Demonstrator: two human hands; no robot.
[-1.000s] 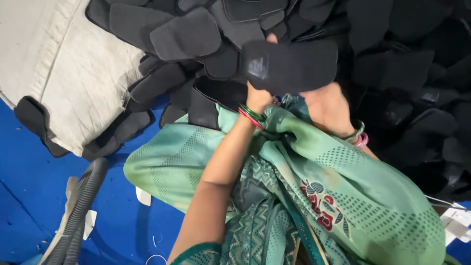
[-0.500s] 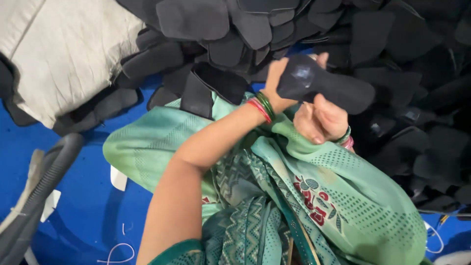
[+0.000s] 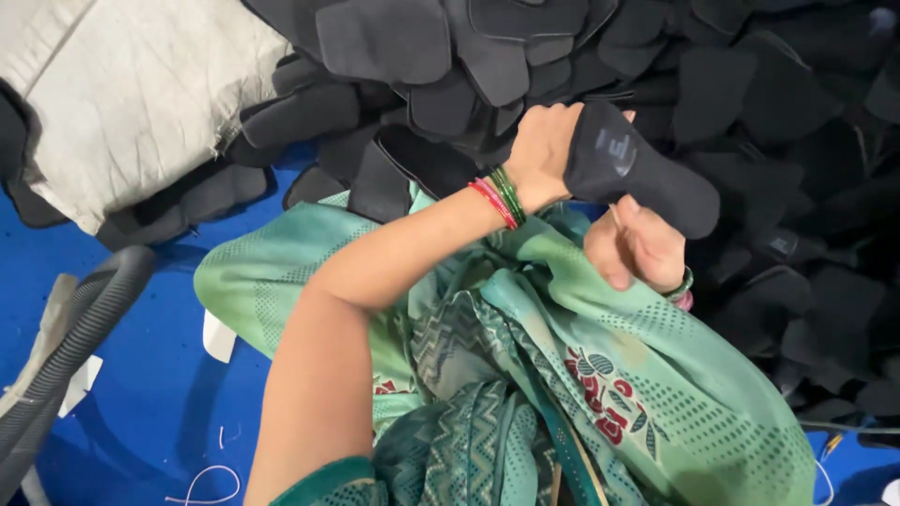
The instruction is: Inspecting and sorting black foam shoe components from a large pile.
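My left hand [image 3: 544, 150] grips one end of a black foam shoe insole [image 3: 637, 173] and holds it up in front of me. My right hand [image 3: 636, 248] is just under the insole's other end, fingers curled and touching its lower edge. Red and green bangles [image 3: 497, 197] ring my left wrist. A large heap of black foam insoles [image 3: 487, 56] lies beyond both hands. Green patterned cloth [image 3: 600, 375] drapes over my lap below the hands.
A white woven sack [image 3: 131, 94] lies at the upper left on the insoles. A grey corrugated hose [image 3: 75, 337] runs along the lower left over the blue floor sheet [image 3: 150, 403]. Scraps of white paper and thread lie on the blue sheet.
The held insole has shifted right and tilted downward. My left arm has reached further across, and my right hand has come up beneath the insole.
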